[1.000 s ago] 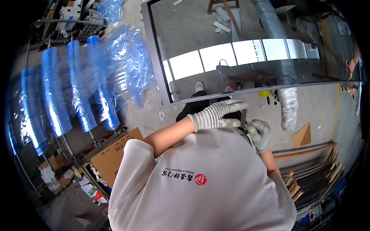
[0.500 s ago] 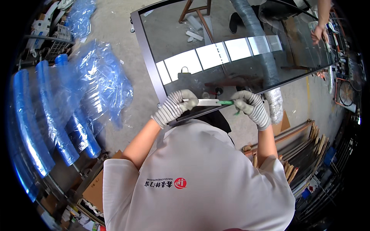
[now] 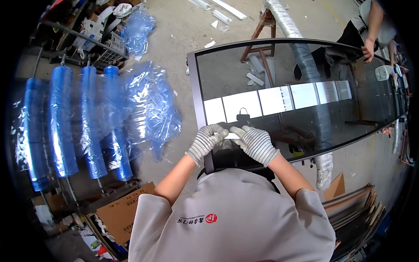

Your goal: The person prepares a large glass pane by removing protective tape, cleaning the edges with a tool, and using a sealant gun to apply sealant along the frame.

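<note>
In front of my body a large dark glass panel (image 3: 262, 144) lies in a grey frame (image 3: 198, 98). My left hand (image 3: 206, 142), in a striped grey-white glove, pinches one end of a short flat white strip (image 3: 232, 136). My right hand (image 3: 257, 144), gloved the same way, has its fingers closed at the strip's other end. Both hands are close together over the panel's near left corner. Only the middle of the strip shows; the fingers hide its ends. Whether the strip touches the glass, I cannot tell.
Rolls of blue film (image 3: 63, 122) and crumpled blue sheeting (image 3: 150, 113) lie to the left. A film-wrapped tube (image 3: 324, 172) runs under the panel. Another person's hand (image 3: 369, 50) is at the panel's far right edge. Cardboard (image 3: 122, 214) stands lower left.
My hands have drawn closer together and come over the glass. The strip's green end, seen earlier beside my right hand, is no longer visible. The view has shifted.
</note>
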Available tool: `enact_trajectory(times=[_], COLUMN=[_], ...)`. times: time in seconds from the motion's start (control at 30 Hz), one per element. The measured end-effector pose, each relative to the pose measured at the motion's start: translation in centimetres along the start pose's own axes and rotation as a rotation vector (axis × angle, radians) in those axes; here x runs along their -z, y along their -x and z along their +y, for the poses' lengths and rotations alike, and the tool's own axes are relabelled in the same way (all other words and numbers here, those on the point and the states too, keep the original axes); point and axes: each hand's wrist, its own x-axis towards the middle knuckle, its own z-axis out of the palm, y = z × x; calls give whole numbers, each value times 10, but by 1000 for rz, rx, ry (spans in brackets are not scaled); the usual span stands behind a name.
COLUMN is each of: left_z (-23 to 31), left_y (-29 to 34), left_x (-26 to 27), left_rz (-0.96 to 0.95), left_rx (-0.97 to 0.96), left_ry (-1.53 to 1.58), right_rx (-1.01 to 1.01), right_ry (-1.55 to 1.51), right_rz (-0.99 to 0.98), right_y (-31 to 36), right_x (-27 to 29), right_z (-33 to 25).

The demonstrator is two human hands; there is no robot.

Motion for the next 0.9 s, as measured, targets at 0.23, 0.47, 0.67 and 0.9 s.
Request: enact_trajectory(times=[0.23, 0.47, 0.67, 0.9], left_z=[-37, -93, -81, -86], left_y=[-28, -40, -38, -37], left_x=[32, 6, 9, 8], left_rz=[859, 773, 748, 714], left_rx=[-328, -304, -302, -232], left_ry=[-527, -917, -816, -741], right_rx=[-47, -120, -242, -292], right_ry=[-148, 43, 153, 149], right_rz=[351, 481, 357, 220], right_y=[-120, -235, -283, -299], right_x=[-26, -32, -33, -37], right_z=[47, 54, 28, 11])
